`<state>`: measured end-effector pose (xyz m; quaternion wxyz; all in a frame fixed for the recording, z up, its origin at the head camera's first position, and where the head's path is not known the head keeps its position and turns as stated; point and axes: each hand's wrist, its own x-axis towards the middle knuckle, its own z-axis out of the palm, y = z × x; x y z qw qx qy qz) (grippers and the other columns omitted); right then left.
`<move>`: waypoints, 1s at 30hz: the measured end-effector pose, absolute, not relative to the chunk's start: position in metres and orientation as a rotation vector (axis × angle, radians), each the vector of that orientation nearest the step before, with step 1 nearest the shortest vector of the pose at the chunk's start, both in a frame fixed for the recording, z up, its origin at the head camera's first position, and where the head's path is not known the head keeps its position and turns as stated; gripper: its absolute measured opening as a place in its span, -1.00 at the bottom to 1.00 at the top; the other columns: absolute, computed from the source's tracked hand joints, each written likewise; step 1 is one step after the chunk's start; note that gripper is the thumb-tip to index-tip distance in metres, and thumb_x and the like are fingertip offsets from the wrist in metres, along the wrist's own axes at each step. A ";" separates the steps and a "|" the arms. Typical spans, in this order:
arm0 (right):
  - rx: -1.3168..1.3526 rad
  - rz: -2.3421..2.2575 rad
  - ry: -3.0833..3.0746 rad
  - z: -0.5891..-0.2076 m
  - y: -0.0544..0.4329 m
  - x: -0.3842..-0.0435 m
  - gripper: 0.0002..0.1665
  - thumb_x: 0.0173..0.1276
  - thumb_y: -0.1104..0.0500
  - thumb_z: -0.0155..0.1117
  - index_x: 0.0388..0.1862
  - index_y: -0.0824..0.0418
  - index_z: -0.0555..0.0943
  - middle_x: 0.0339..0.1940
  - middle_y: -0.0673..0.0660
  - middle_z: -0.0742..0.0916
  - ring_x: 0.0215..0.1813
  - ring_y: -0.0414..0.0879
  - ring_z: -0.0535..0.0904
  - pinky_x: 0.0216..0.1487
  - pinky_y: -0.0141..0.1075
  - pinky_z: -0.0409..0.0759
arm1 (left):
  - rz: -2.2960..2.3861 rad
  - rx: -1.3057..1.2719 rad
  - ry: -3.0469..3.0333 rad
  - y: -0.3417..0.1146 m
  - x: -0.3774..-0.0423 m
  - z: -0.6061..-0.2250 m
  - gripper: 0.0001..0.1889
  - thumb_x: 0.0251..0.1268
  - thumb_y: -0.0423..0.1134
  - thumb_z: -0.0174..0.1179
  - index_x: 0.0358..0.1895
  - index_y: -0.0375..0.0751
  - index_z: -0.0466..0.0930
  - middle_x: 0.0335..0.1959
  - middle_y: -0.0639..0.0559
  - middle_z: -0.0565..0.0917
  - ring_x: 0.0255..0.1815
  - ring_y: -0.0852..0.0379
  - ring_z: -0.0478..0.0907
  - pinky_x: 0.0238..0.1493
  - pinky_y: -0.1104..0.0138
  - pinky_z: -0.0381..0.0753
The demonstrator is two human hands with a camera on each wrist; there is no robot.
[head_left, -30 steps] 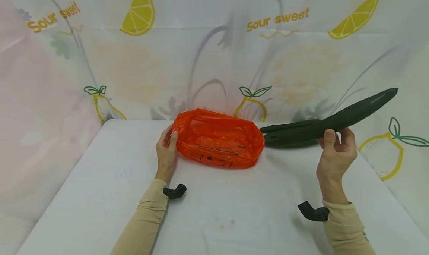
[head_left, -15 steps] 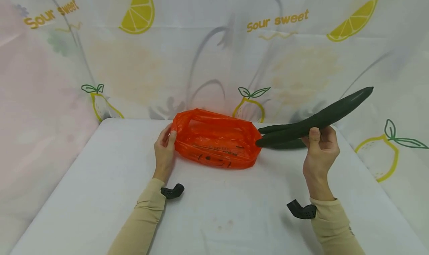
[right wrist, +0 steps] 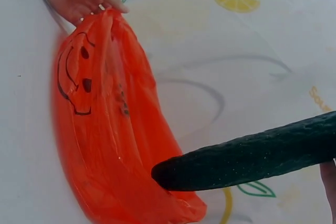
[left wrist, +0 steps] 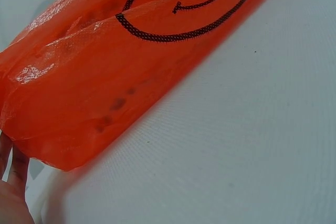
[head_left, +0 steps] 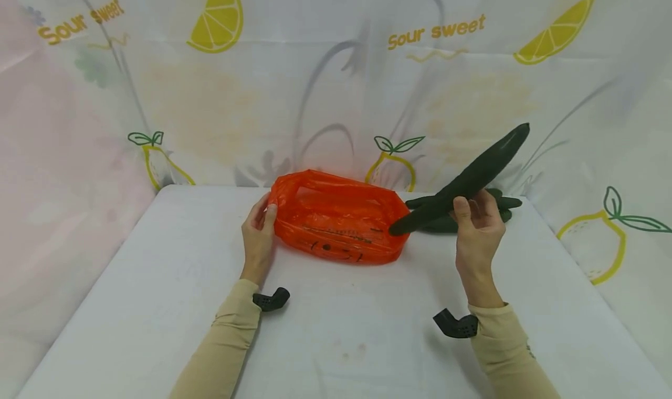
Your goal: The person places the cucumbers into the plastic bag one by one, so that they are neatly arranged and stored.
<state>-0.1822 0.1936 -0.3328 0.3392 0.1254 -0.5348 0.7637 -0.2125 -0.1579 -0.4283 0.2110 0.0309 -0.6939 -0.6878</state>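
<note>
While the left hand (head_left: pixel 258 235) pinches a red bag (head_left: pixel 338 227), the right hand (head_left: pixel 479 235) holds a cucumber (head_left: pixel 464 182) at a slant

Where the table (head_left: pixel 336 329) runs to its far edge, the bag lies close to that edge, roughly midway between the far left and far right corners. The left hand grips the bag's end nearer the left edge, thumb on the near side. The thin plastic carries a smiling face printed in black on the side toward the near edge.

Raised off the table, the cucumber is pinched between the right thumb and fingers. Its upper end points up toward the right edge; its lower tip is at the bag's mouth, by the end nearer the right edge. Whether the tip touches the plastic cannot be told.

Behind the right hand, more cucumbers (head_left: pixel 438 224) lie in a heap along the far edge, between the bag and the far right corner, partly hidden. Both arms wear beige sleeves (head_left: pixel 226 335), each with a black device (head_left: pixel 271 300) at the wrist. Beyond the far edge hangs a pale backdrop (head_left: pixel 315 107) printed with lemons and "Sour sweet".
</note>
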 end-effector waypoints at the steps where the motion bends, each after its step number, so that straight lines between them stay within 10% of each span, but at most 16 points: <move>1: 0.330 1.988 -1.400 -0.334 0.192 -0.183 -0.62 0.20 0.43 0.28 0.03 0.36 0.57 -0.22 0.07 0.67 -0.26 -0.19 0.60 -0.24 -0.46 0.61 | -1.908 0.083 -1.927 -0.157 -0.213 -0.429 -0.50 0.35 0.02 0.06 0.33 0.05 0.36 0.34 0.08 0.41 0.32 0.12 0.39 0.26 0.47 0.38; 30: 0.474 1.633 -1.937 -0.317 0.139 -0.181 -0.54 0.19 0.41 0.30 0.11 0.38 0.54 -0.12 0.03 0.65 -0.09 -0.24 0.59 -0.06 -0.45 0.59 | -1.947 0.130 -1.942 -0.156 -0.204 -0.415 -0.50 0.37 -0.04 0.07 0.35 0.00 0.35 0.35 0.06 0.41 0.29 0.09 0.40 0.19 0.57 0.40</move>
